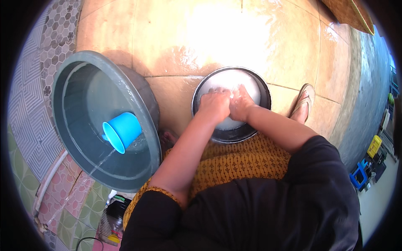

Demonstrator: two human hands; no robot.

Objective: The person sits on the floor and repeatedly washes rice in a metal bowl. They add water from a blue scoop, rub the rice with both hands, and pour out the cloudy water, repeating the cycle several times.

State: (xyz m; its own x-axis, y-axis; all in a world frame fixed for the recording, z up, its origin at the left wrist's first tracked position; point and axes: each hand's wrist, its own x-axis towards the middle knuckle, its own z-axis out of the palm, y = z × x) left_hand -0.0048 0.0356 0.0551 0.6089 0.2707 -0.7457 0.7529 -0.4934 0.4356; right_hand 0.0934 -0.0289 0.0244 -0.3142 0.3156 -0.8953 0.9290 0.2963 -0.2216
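A round dark metal pot (pixel 266 103) stands on the floor in front of me, holding cloudy white liquid (pixel 227 81). Both my hands are over it, close together, at the liquid's surface. My left hand (pixel 216 103) is curled, knuckles up, with its fingertips hidden. Beside it, my right hand (pixel 241 104) is wet and tilted on its side, fingers pointing to the far side of the pot. Whether either hand grips something cannot be made out.
Left of the pot stands a large grey plastic tub (pixel 143 103) of water, with a blue plastic dipper (pixel 125 130) inside. A hose (pixel 47 182) lies at far left. Wet floor tiles (pixel 166 100) surround the pot. A sandalled foot (pixel 304 105) is at right, near a wall (pixel 366 94). A woven basket (pixel 348 14) is upper right.
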